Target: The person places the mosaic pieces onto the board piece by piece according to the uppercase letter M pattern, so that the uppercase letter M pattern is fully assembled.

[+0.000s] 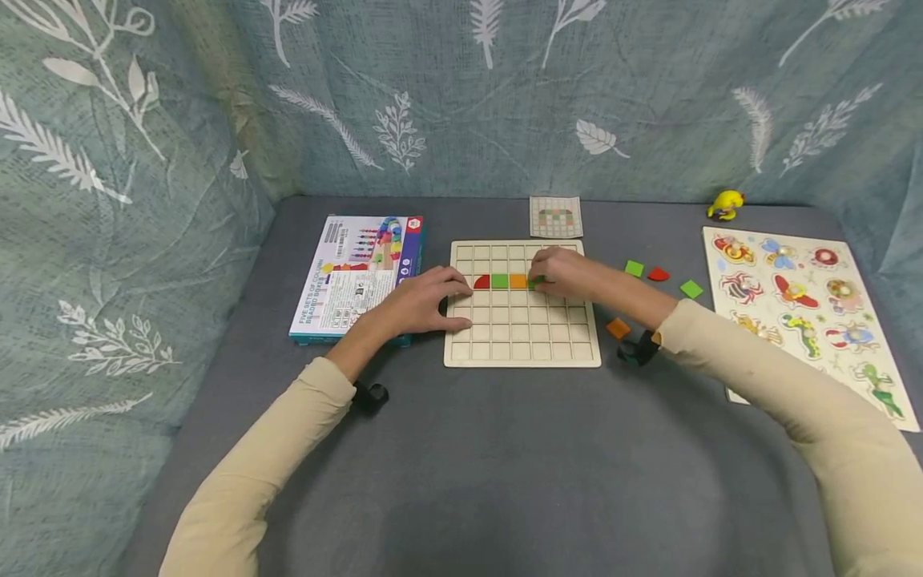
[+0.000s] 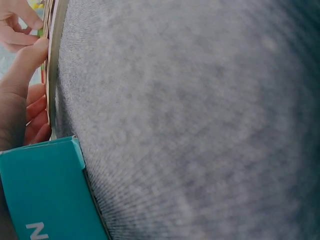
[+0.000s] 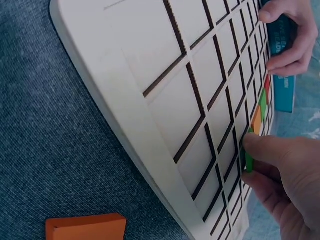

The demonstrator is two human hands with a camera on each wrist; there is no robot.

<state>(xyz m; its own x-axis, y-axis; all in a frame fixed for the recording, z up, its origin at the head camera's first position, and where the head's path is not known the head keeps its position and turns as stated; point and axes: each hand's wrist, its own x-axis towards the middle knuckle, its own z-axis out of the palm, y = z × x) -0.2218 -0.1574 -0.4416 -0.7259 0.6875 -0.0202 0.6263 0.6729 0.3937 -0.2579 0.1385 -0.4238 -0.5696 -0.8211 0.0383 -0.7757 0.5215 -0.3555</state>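
A pale wooden grid board lies flat on the table. One row holds a red rounded piece, a green square tile and an orange square tile, side by side. My right hand pinches another green tile between thumb and fingers, beside the orange one; in the right wrist view it stands tilted against the grid. My left hand rests at the board's left edge, thumb and fingers spread and touching the rim.
Loose tiles lie right of the board: green, red, green and orange. A pattern card is behind it. A bead-toy box sits left; an insect puzzle board and yellow toy are right.
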